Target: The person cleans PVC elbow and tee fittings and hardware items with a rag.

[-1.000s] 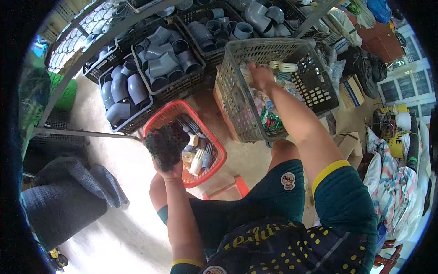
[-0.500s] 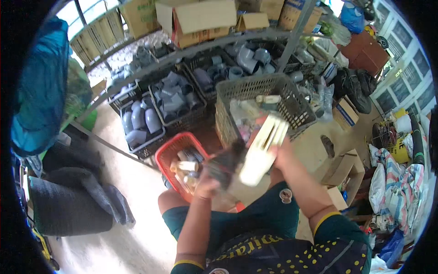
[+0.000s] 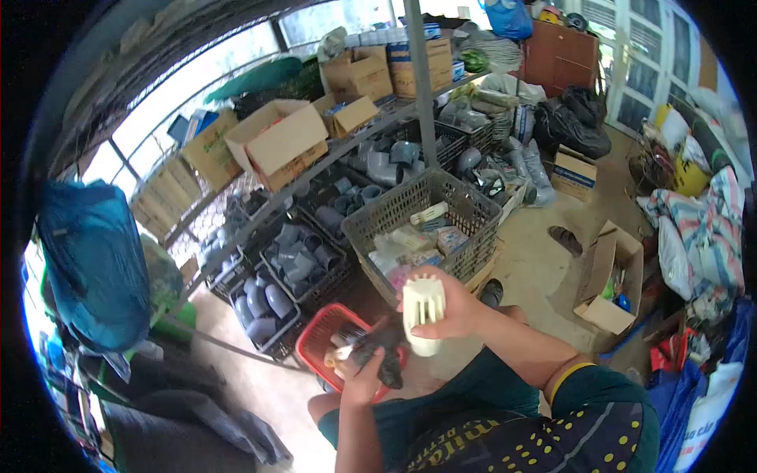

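My right hand (image 3: 459,303) is wrapped round a cream plastic piece (image 3: 426,325) with slots along its side, held upright above my lap. My left hand (image 3: 367,369) grips a dark cloth (image 3: 387,355), a little to the left of the cream piece and apart from it. Beneath my left hand stands a red plastic basket (image 3: 307,332). It has several cream and grey fittings inside, partly covered by my hand and the cloth. Beyond my right hand is a large grey crate (image 3: 481,240), with packets, small boxes and another cream piece (image 3: 429,213) in it.
Black crates of grey pipe elbows (image 3: 259,299) stand on the left under a metal rack (image 3: 276,206). Cardboard boxes (image 3: 277,142) sit on its shelf. On the right are an open carton (image 3: 605,272), a sandal (image 3: 564,240) and striped sacking (image 3: 694,225).
The view has swung up and to the right. The cream piece has turned from slanted to upright in my right hand. My left hand, with the cloth, now lies over the red basket.
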Demonstrator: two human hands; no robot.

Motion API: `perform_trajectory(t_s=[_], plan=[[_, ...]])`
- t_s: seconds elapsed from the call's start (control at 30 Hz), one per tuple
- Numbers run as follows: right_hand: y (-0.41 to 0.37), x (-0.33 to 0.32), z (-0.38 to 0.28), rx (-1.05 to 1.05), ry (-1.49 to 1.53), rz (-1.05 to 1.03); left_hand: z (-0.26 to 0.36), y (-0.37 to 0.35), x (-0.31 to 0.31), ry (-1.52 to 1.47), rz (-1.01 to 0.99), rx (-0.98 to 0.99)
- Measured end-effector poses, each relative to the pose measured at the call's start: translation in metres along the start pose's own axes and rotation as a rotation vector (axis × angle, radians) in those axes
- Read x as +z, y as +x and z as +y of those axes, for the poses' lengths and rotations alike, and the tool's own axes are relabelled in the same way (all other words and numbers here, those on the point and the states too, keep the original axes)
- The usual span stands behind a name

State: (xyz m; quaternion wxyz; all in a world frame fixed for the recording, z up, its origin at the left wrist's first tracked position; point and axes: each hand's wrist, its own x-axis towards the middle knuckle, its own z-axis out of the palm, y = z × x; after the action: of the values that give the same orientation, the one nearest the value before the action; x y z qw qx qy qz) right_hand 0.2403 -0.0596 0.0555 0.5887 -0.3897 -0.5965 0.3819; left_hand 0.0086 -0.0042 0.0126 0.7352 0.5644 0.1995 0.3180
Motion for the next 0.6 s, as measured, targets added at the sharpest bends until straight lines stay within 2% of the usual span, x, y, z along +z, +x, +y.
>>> perform_trajectory(t_s=[0.13,0.23,0.27,0.37,0.4,0.5,0.53,0.6], plan=[[-0.017,0.02,0.017,-0.06,0.424,0.202,0.024,-0.006,0.005,0.377,-0.212,0.404],[-0.027,0.03,0.016,-0.123,0.494,0.297,0.05,-0.014,0.027,0.608,-0.31,0.365],[-0.028,0.03,0.019,-0.203,0.526,0.3,0.042,-0.01,0.017,0.485,-0.288,0.325],[-0.029,0.045,0.0,-0.208,0.619,0.373,0.031,-0.007,0.022,0.516,-0.118,0.321],[-0.031,0.048,-0.007,-0.171,0.622,0.394,0.027,0.002,0.017,0.496,-0.151,0.416],[-0.023,0.045,0.003,-0.219,0.59,0.27,0.02,0.004,0.009,0.153,-0.33,0.007],[-0.022,0.048,0.001,-0.254,0.606,0.256,0.018,0.009,0.003,0.145,-0.326,-0.073],[-0.019,0.043,-0.006,-0.208,0.613,0.063,0.02,0.013,0.002,0.192,-0.417,-0.154]])
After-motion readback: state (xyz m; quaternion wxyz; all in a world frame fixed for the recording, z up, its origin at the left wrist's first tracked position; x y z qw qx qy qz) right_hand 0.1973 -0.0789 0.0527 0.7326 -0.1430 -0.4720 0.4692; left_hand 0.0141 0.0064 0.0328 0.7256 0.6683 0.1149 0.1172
